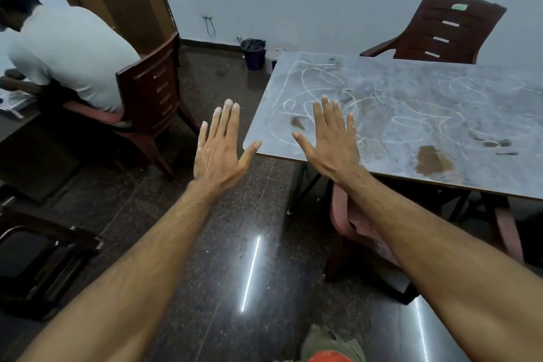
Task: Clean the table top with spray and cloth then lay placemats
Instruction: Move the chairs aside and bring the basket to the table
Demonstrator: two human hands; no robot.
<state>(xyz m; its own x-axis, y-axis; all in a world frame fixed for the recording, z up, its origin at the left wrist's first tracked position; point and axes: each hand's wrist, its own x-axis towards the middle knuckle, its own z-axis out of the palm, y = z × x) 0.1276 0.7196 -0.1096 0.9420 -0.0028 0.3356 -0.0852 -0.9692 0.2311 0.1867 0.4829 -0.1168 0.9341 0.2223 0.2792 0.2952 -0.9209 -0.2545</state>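
Above the dark polished floor (188, 232), both bare forearms reach forward with palms down. Left hand (219, 145): fingers straight and slightly spread, holding nothing, suspended over the floor just left of the table's near-left corner, the thumb tip close to that corner. Right hand (330, 138): fingers likewise straight and spread, empty, seen over the near-left part of the table top (411, 91); whether the palm touches the surface or is held just above it cannot be told from this view.

Table top: pale grey, rectangular, with rounded corners, occupying the right half of the view. Its surface carries looping white scribbles (317, 88) across most of its area, a brown stain (432, 160) near the front edge, a smaller brown smear (298, 122) just left of the right hand, and several dark spots (496, 143) toward the right.

Surroundings: a dark red plastic chair (443, 31) stands behind the far edge of the table, against the pale wall. A second chair (358, 223), of similar colour, is tucked under the near edge. At left, a seated person in a light shirt (67, 53) occupies a third chair (152, 88), back turned to the camera. A purple bin (253, 53) with a dark liner stands on the floor by the wall, near the table's far-left corner.
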